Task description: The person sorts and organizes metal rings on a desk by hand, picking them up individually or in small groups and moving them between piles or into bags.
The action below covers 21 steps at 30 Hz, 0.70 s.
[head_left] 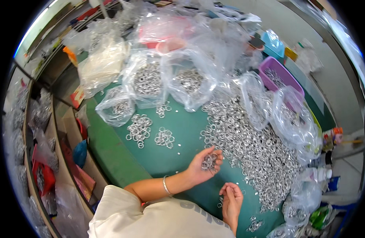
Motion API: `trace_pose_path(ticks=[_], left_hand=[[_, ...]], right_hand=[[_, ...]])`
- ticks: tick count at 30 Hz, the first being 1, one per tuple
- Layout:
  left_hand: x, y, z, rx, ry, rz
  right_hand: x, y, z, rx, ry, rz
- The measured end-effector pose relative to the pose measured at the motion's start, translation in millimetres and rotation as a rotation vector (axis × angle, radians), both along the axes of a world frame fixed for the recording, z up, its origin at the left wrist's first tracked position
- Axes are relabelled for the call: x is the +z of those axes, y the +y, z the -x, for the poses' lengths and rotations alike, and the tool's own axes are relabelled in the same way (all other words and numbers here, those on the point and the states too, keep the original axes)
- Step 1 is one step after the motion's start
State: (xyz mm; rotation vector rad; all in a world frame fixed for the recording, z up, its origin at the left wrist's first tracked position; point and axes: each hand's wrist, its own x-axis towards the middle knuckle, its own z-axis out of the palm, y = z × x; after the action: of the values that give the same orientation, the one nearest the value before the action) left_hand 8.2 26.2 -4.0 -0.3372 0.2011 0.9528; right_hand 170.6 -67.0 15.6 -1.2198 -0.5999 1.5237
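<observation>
Green tabletop (188,139) being strewn with shiny metal rings (250,146)

Smooth and plain, the surface is being overlaid on its right side by a wide, grainy heap of the rings, small silvery loops being jumbled together at every angle. Left of the heap's nearer part, a handful of rings (209,162) is being cupped in the left hand (200,166), whose fingers are being curled around the loops in a loose, closed grip. A thin, rounded bracelet (165,185) is being worn at that wrist. Near it, to the right, the right hand (231,200) is being held with its fingers bent and drawn close to the thumb; whether anything is being pinched there cannot be told. Some loops are being partly hidden beside it, and a small, loose cluster (254,224) is being spread on the green to its right.

Two uneven piles, one larger (139,129) and one smaller (164,137), are being kept apart from the heap, on the tabletop's left half. Behind them, crinkled, see-through plastic bags (190,101) are being bulged by more rings. Farther right, a smooth purple basin (287,75) with rounded corners is also being occupied by metal pieces.
</observation>
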Motion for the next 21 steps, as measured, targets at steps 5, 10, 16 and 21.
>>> trace_pose_path(ticks=[5, 10, 16, 21], left_hand=[[-3.7, -4.6, -2.0, -0.018, 0.275, 0.069], [7.8, -25.1, -31.8, -0.032, 0.866, -0.582], [35.1, -43.9, -64.0, 0.156, 1.428, -1.281], [34.9, -37.5, -51.7, 0.565, 1.283, -1.473]], right_hand=[[-5.5, -0.8, 2.4, -0.051, 0.025, -0.004], [-1.2, 16.1, 24.7, -0.214, 0.608, 0.028], [-22.2, 27.3, 21.1, -0.26, 0.835, 0.054], [-31.5, 14.5, -0.1, -0.132, 1.402, 0.072]])
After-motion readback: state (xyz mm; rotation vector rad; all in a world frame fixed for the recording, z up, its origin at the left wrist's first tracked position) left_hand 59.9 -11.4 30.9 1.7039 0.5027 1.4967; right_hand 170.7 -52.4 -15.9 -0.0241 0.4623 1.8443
